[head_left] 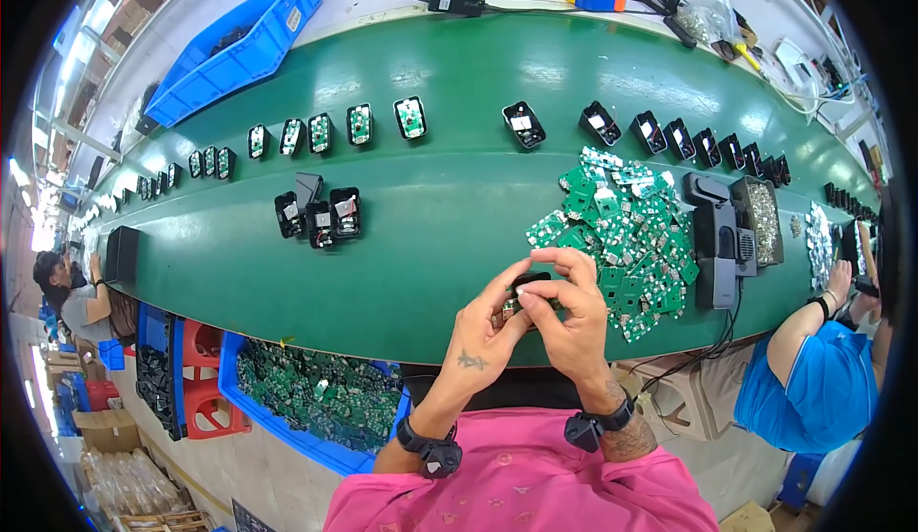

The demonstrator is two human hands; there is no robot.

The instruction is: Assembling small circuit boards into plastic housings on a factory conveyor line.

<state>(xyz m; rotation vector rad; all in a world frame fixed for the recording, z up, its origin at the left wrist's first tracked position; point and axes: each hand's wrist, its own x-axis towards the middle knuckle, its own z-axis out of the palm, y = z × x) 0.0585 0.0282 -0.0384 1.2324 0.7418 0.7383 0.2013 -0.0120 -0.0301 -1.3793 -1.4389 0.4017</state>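
Both hands meet above the near edge of the green table [430,236]. My left hand [486,333] is closed around a small black plastic housing [529,281], its thumb and fingers on the housing's left side. With fingertips pinched at the top and right of the same housing is my right hand [572,320]. My fingers cover most of its inside. Just beyond them, to the right, spreads a heap of green circuit boards [631,236]. On the left lies a small cluster of black housings [321,218] with parts inside.
Black housings with green boards [360,124] line the far left; more housings [648,132] line the right. A grey device [715,245] stands beside a tray of small parts [762,221]. Blue bins stand at back [234,49] and below [316,446]. People sit at both sides.
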